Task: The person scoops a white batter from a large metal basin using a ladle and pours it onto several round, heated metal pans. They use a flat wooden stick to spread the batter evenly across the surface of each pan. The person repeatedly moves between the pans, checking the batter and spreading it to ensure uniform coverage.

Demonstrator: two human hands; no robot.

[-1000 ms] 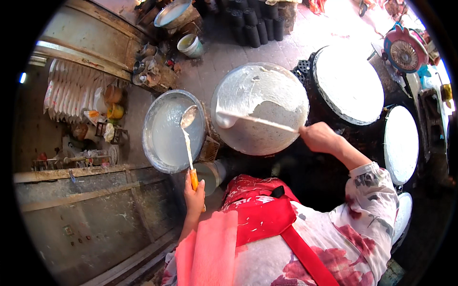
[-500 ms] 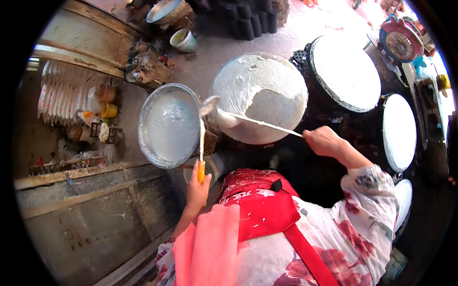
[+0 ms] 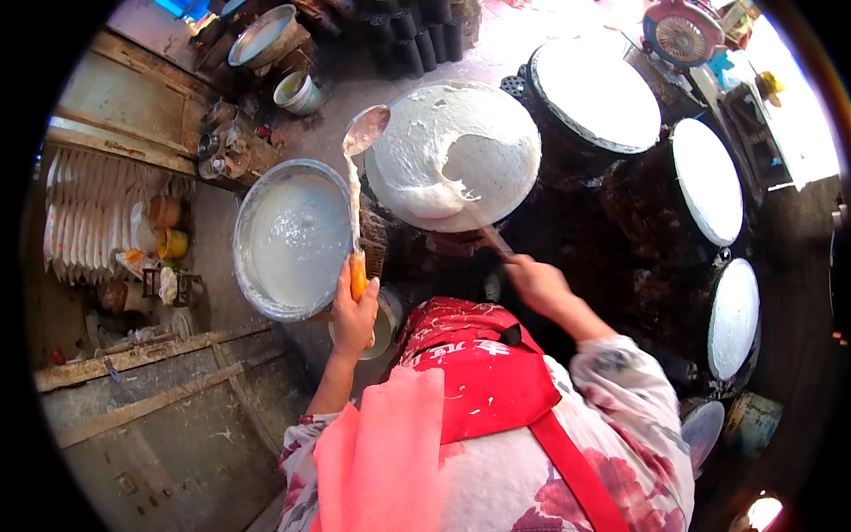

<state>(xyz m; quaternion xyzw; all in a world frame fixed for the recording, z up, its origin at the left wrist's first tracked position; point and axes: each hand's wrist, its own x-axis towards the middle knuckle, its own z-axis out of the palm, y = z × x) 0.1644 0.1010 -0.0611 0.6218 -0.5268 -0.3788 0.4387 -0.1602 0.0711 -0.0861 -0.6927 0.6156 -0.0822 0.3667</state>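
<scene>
My left hand (image 3: 355, 312) is closed around the orange handle of a batter-smeared ladle (image 3: 365, 131). The ladle's bowl is raised between a metal basin (image 3: 241, 262) of thin white liquid and a large round griddle (image 3: 496, 168). White batter (image 3: 417, 124) coats the griddle's far and left parts, with a thick fold at its near left; a greyish patch shows bare at the right. In my right hand (image 3: 539, 284) is a thin stick (image 3: 493, 236), blurred by motion, its far end at the batter's near edge. Whether that end carries a blade is hidden.
More round griddles with white tops (image 3: 598, 93) stand in an arc at the right. A pink fan (image 3: 681, 37) is behind them. Black cylindrical coal briquettes (image 3: 425, 44) are stacked at the back. A bucket (image 3: 298, 94) and a wooden cabinet (image 3: 168, 443) lie left.
My right hand has come left and closer to the griddle's near edge, the stick now steeper. My left hand has lifted the ladle slightly. The whole view has also shifted.
</scene>
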